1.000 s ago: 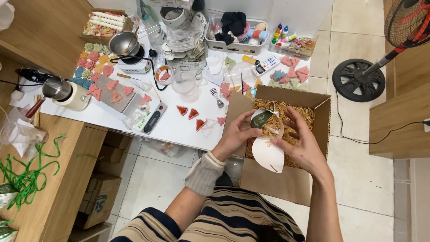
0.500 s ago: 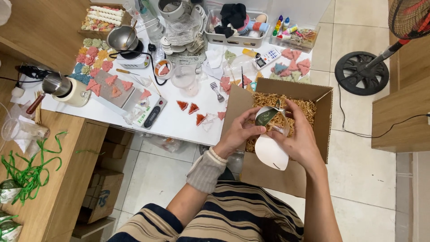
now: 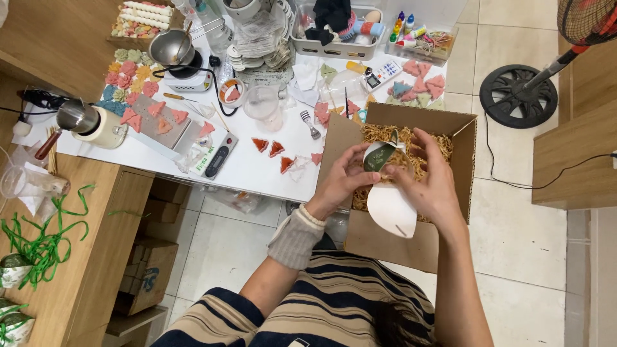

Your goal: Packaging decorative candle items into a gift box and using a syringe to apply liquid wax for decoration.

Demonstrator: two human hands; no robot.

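Tiled floor and a crowded white worktop framed it: you held the white pouch (image 3: 387,204) over the cardboard box (image 3: 411,241), near its front wall. Your left hand (image 3: 339,183) pinched the top, your right hand (image 3: 429,183) cupped the side; it hung lengthwise toward you.

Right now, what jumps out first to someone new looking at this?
Both hands, left hand and right hand, hold a white paper piece with a small green item over an open box of straw filling. Behind it, a white table is crowded with pink and red triangles, a metal pot and a scale. Green ribbon lies on the wooden counter at left.
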